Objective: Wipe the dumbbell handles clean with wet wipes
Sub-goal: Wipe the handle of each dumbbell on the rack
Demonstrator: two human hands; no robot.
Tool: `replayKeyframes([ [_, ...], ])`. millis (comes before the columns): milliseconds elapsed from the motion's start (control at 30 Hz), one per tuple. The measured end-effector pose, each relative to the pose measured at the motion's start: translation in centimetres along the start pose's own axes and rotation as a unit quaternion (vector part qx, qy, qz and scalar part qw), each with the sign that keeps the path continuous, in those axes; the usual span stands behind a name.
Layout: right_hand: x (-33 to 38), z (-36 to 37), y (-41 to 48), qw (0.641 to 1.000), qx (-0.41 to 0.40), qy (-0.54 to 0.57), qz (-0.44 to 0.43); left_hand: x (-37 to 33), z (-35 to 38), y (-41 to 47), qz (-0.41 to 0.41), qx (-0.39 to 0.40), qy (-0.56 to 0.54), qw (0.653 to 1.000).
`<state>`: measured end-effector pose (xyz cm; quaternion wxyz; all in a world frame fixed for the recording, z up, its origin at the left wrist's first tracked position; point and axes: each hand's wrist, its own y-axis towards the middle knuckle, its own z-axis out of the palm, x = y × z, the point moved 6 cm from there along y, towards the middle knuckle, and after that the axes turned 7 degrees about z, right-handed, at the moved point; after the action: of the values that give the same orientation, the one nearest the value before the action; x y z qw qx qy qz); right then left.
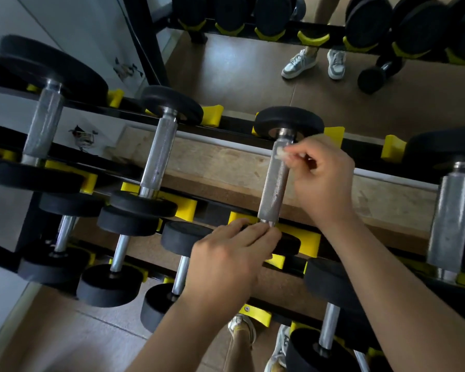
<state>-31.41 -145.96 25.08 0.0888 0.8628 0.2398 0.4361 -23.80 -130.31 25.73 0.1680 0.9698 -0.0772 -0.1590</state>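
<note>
Spanning view: black rack (pixel 236 123), yellow cradles. Resting across upper rails, centre: dumbbell (pixel 289 119), knurled handle (pixel 275 183) exposed between heads. Lying over near head: left hand (pixel 226 261), fingers together, nearly straight, tips at handle collar. At far end of handle: right hand (pixel 322 178), fingers curled, pinching wet wipe (pixel 281 153) against steel.

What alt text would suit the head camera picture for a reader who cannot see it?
A person's right hand pinches a small wet wipe against the far end of a knurled dumbbell handle on a black rack with yellow cradles. The left hand rests on the dumbbell's near black weight.
</note>
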Motion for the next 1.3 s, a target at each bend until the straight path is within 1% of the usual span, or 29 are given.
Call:
replayKeyframes([
  [33, -0.1, -0.1, 0.4, 1.0, -0.024, 0.003, 0.011, 0.4, 0.0, -0.2, 0.005, -0.013, -0.027, 1.0],
  [100, -0.2, 0.0, -1.1, 0.998, -0.037, 0.001, 0.041, 1.1, -0.2, -0.3, 0.001, -0.033, -0.072, 0.997],
  [133, -0.2, 0.1, -2.2, 0.998, -0.041, -0.003, 0.052, 1.4, -0.2, -0.3, -0.009, -0.034, -0.088, 0.995],
  [200, -0.2, 0.2, -3.0, 0.996, -0.073, -0.008, 0.054, 1.7, -0.3, -0.3, -0.033, -0.023, -0.1, 0.994],
  [267, -0.2, 0.1, -1.5, 0.992, -0.115, -0.016, 0.04, 1.6, -0.1, -0.2, -0.045, 0.001, -0.098, 0.994],
  [333, 0.1, 0.1, 0.4, 0.989, -0.144, -0.043, 0.002, 1.4, 0.2, -0.1, -0.055, 0.025, -0.101, 0.993],
  [433, 0.3, 0.4, 0.5, 0.985, -0.14, -0.103, -0.022, 1.3, 0.5, 0.7, -0.075, 0.088, -0.118, 0.986],
  [500, 0.0, -0.1, 0.1, 0.983, -0.147, -0.111, -0.014, 1.2, 0.5, 1.5, -0.115, 0.124, -0.164, 0.972],
  [533, 0.0, -0.5, 0.0, 0.982, -0.152, -0.112, -0.01, 1.3, 0.2, 2.2, -0.129, 0.115, -0.191, 0.966],
  [600, 0.0, -1.0, -0.3, 0.985, -0.145, -0.096, 0.002, 1.4, -0.6, 4.3, -0.136, 0.04, -0.214, 0.967],
  [667, 0.0, -1.0, -0.5, 0.989, -0.126, -0.069, 0.022, 2.1, -0.7, 6.8, -0.127, -0.04, -0.169, 0.977],
  [700, -0.1, -0.8, -0.7, 0.99, -0.116, -0.064, 0.041, 2.2, -0.3, 8.1, -0.119, -0.057, -0.145, 0.981],
  [767, -0.5, -0.5, -1.0, 0.99, -0.107, -0.052, 0.081, 2.5, 1.4, 10.2, -0.095, -0.05, -0.111, 0.988],
  [833, -0.7, -0.9, -1.3, 0.988, -0.115, -0.019, 0.1, 3.1, 2.4, 11.4, -0.102, -0.06, -0.105, 0.987],
  [900, -0.3, -1.2, -1.3, 0.99, -0.112, 0.002, 0.083, 4.3, 2.4, 11.6, -0.15, -0.112, -0.132, 0.973],
  [933, 0.1, -1.2, -1.2, 0.992, -0.102, 0.004, 0.069, 5.0, 2.4, 11.2, -0.2, -0.128, -0.158, 0.959],
  [967, 0.4, -1.0, -1.0, 0.994, -0.091, 0.006, 0.057, 5.8, 2.6, 10.5, -0.263, -0.133, -0.2, 0.934],
  [1033, 0.5, -0.9, -0.6, 0.996, -0.079, 0.01, 0.037, 6.7, 3.3, 9.5, -0.363, -0.142, -0.301, 0.871],
  [1067, 0.3, -0.9, -0.5, 0.996, -0.078, 0.013, 0.029, 6.8, 3.6, 9.3, -0.385, -0.148, -0.316, 0.855],
  [1100, 0.0, -1.0, -0.5, 0.996, -0.082, 0.019, 0.023, 6.9, 3.7, 9.6, -0.392, -0.15, -0.311, 0.853],
  [1133, -0.4, -1.1, -0.5, 0.995, -0.087, 0.029, 0.025, 7.0, 3.7, 9.9, -0.394, -0.149, -0.292, 0.859],
  [1200, -1.1, -1.2, -0.7, 0.994, -0.09, 0.043, 0.041, 6.9, 3.4, 10.6, -0.371, -0.15, -0.202, 0.894],
  [1267, -1.2, -1.0, -0.7, 0.995, -0.071, 0.041, 0.057, 6.0, 2.4, 11.0, -0.289, -0.173, -0.098, 0.936],
  [1300, -1.2, -0.9, -0.6, 0.996, -0.051, 0.044, 0.064, 5.3, 2.0, 11.0, -0.24, -0.176, -0.067, 0.952],
])
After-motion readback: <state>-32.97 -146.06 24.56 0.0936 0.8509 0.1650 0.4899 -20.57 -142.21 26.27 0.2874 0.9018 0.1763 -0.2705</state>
